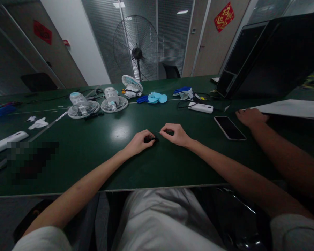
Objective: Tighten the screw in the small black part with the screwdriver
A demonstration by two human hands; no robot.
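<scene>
The left hand (140, 143) is pinching a small black object (156, 139) between thumb and fingers; its dark surface is blending into the dark green counter (172, 170), so its exact shape cannot be told. The right hand (177, 135), thumb and fingertip together, is gripping a thin, straight, pale needle-like piece (157, 132). This piece is pointing toward the left hand, its free end showing just beside those fingers.
</scene>
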